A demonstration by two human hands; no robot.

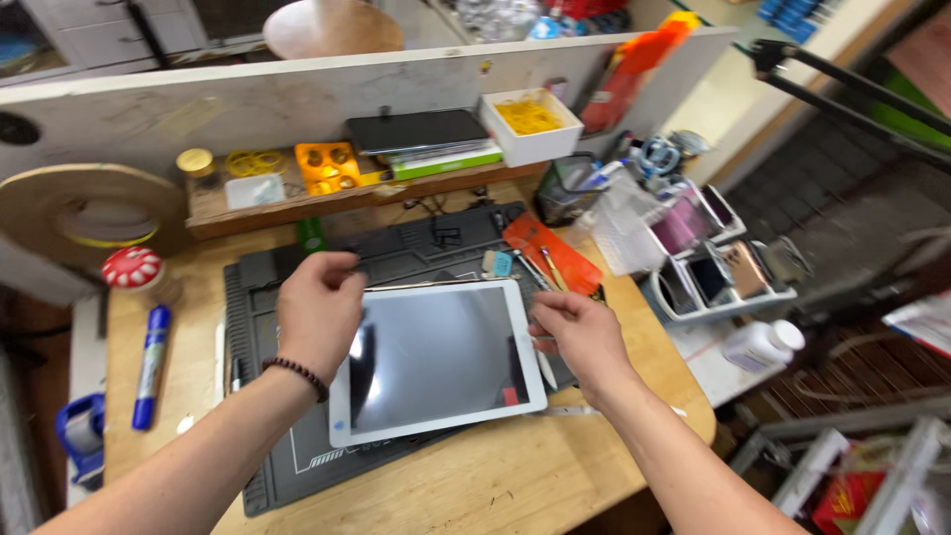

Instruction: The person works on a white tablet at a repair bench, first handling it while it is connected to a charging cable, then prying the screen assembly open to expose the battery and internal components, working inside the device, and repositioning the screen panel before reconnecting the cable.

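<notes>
Both hands pinch the white-framed flat glass tablet (436,359): my left hand (319,309) at its far-left corner, my right hand (578,332) on the right edge. It rests tilted on the dark grey rubber work mat (260,297); I judge uneven lifting could crack the glass.

Your wooden bench (515,476) carries: grey mat (297,466), blue marker (151,365), tape dispenser (81,434), red spotted mushroom (132,267), phone rack (718,267), white bottle (763,344), wooden shelf (327,198) at back

bare bench front (495,485), cluttered shelf (297,203) behind
</notes>
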